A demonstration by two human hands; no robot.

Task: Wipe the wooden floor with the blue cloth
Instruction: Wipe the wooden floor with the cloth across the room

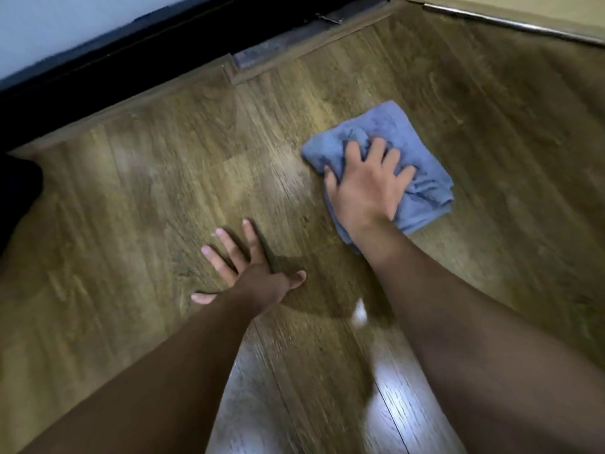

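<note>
A folded blue cloth (389,132) lies on the brown wooden floor (163,178), right of centre. My right hand (363,188) presses down on it, fingers bent and bunching the fabric, so part of the cloth is hidden under the palm. My left hand (242,267) rests flat on the bare floor to the lower left of the cloth, fingers spread wide and holding nothing. Both forearms reach in from the bottom edge of the view.
A dark skirting board (137,50) under a pale wall runs along the far left. A dusty floor trim strip (278,50) borders it. A metal threshold strip (510,22) crosses the top right. A dark object (16,191) sits at the left edge.
</note>
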